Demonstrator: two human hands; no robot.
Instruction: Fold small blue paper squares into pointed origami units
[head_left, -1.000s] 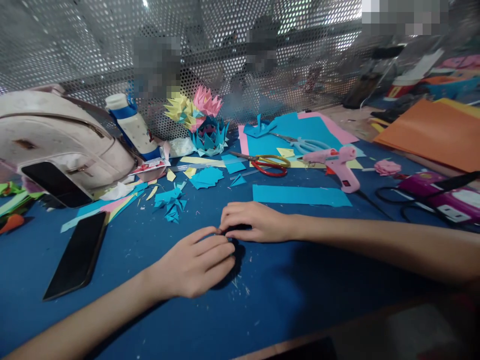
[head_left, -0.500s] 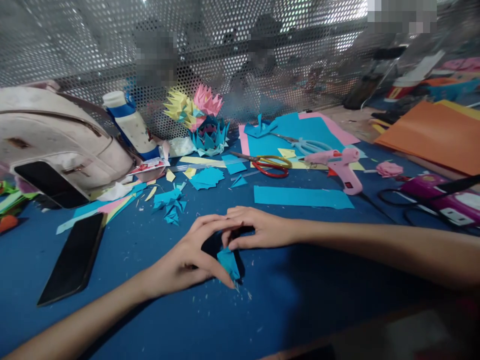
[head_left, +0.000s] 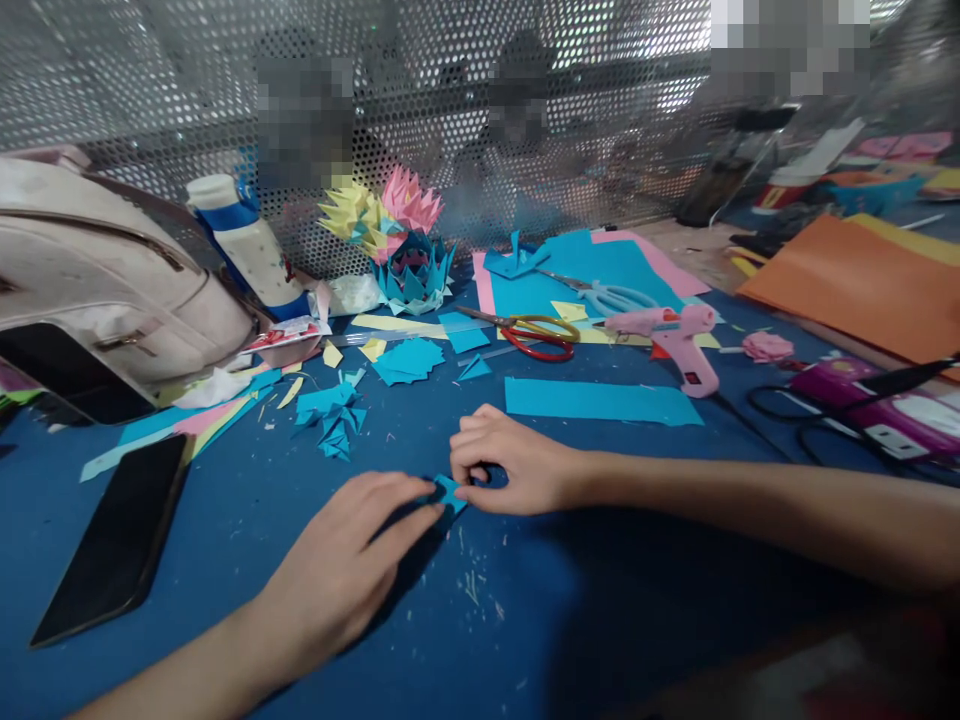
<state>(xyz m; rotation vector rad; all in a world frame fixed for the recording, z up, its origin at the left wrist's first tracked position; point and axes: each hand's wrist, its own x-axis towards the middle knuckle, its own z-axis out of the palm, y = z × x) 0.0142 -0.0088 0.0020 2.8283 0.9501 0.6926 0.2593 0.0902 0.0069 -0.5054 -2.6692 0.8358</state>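
Note:
Between my two hands is a small folded piece of blue paper (head_left: 451,494), low over the blue tabletop. My left hand (head_left: 352,550) pinches its left side with thumb and fingertips. On its right side my right hand (head_left: 517,465) grips it between thumb and curled fingers. Parts of the paper are hidden by the fingers. Beyond my hands lie a cluster of folded blue pieces (head_left: 331,412), a stack of blue cut shapes (head_left: 409,361) and a long blue paper strip (head_left: 600,401).
Farther back are scissors (head_left: 536,335), a pink glue gun (head_left: 686,340) with its cord, and paper lotus flowers (head_left: 412,270). A phone (head_left: 116,540), a backpack (head_left: 112,270) and a bottle (head_left: 247,245) stand left. Orange sheets (head_left: 862,285) and a purple power strip (head_left: 874,405) lie right.
My left hand has drawn back from over my right hand and now pinches the paper's left side. The paper has turned and shifted slightly up. The view has moved a little.

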